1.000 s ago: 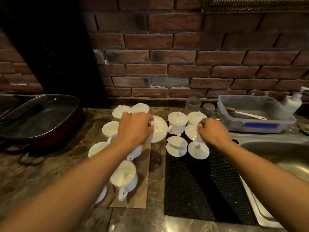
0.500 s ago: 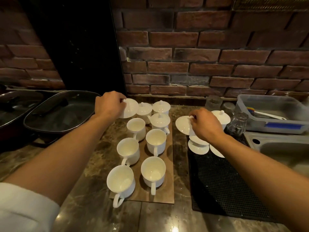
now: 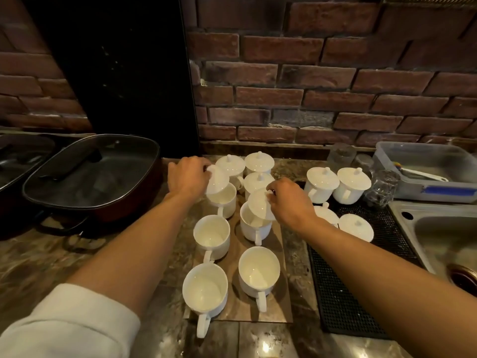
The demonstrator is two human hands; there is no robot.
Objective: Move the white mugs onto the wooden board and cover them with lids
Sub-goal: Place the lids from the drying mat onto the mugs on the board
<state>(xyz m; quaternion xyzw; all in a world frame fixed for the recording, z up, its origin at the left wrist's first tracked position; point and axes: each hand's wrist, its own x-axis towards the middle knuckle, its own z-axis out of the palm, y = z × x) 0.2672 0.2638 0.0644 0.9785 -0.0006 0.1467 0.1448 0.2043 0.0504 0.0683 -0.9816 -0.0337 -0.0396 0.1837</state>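
Since half a second ago: left hand (image 3: 188, 174) pinching a round white ceramic lid (image 3: 217, 179), now tilted over the mug (image 3: 222, 200) at ten o'clock on the wooden board (image 3: 275, 310). Right hand (image 3: 289, 200) gripping another lid (image 3: 260, 205), brought from three o'clock over the next mug (image 3: 254, 227). Both probably about to seat; three mugs left open.

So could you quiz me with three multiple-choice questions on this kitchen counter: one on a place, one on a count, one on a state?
1. Where does the lidded pan sit?
A. left of the wooden board
B. in the sink
C. on the black mat

2. How many board mugs stand open with no lid near?
A. one
B. three
C. six

3. The right hand is:
A. empty
B. holding a lid tilted over a mug
C. gripping a glass

Answers: 1 A, it lies beside the board's left edge; 2 B, the three nearest mugs; 3 B, fingers pinch its knob.
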